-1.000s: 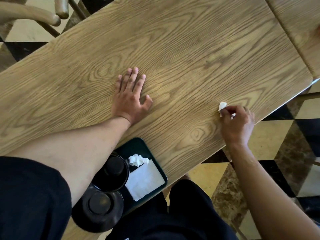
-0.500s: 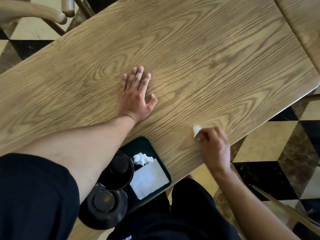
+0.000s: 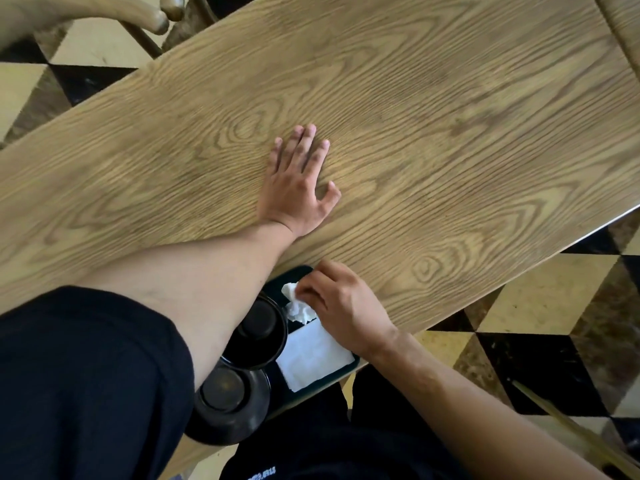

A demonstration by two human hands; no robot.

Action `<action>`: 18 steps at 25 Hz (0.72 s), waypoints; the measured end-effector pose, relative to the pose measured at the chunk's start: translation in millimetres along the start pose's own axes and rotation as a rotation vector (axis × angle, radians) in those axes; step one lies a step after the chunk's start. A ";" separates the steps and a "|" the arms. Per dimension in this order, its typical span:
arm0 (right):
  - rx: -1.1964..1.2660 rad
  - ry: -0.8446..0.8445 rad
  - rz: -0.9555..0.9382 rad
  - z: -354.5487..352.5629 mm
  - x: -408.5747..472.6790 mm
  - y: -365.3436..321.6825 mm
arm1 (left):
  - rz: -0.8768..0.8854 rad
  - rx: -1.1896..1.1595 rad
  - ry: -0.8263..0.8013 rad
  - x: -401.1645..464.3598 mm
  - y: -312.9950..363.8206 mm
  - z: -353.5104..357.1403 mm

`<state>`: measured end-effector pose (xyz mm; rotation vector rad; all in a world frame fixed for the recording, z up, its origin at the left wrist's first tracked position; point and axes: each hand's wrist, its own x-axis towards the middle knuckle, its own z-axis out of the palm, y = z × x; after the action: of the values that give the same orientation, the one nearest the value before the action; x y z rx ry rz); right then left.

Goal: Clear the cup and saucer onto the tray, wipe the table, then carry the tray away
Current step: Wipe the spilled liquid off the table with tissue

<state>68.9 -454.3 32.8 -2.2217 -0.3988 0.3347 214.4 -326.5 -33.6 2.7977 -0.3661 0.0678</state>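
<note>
My left hand lies flat, fingers spread, on the wooden table. A dark green tray sits at the table's near edge, partly under my left forearm. On it stand a black cup and, closer to me, a black saucer. A flat white napkin lies on the tray beside them. My right hand hovers over the tray's far corner, fingertips pinched on a small white tissue, which touches a crumpled tissue on the tray.
A wooden chair stands beyond the table's far left corner. A second table adjoins at the top right. Checkered floor shows to the right, with a wooden leg or stick at the lower right.
My right hand has carried the small tissue from the table's right edge leftward and toward me, to the tray. My left hand has stayed flat on the table.
</note>
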 end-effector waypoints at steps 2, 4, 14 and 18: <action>-0.009 -0.017 0.005 6.9 2.8 -2.5 | 0.000 -0.005 -0.010 -0.1 -0.3 0.1; -0.023 -0.038 -0.016 10.2 6.5 -1.5 | -0.002 -0.005 -0.017 0.0 -0.4 0.0; 0.000 0.219 0.058 -0.1 -4.9 4.3 | -0.003 -0.022 -0.055 0.4 -1.6 -2.0; -0.234 0.353 0.142 -2.1 -12.5 28.9 | 0.022 -0.016 -0.139 -1.3 -2.4 -8.3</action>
<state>63.1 -478.1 12.8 -2.4838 -0.0927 -0.0364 213.8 -321.3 -26.6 2.7903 -0.4278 -0.1241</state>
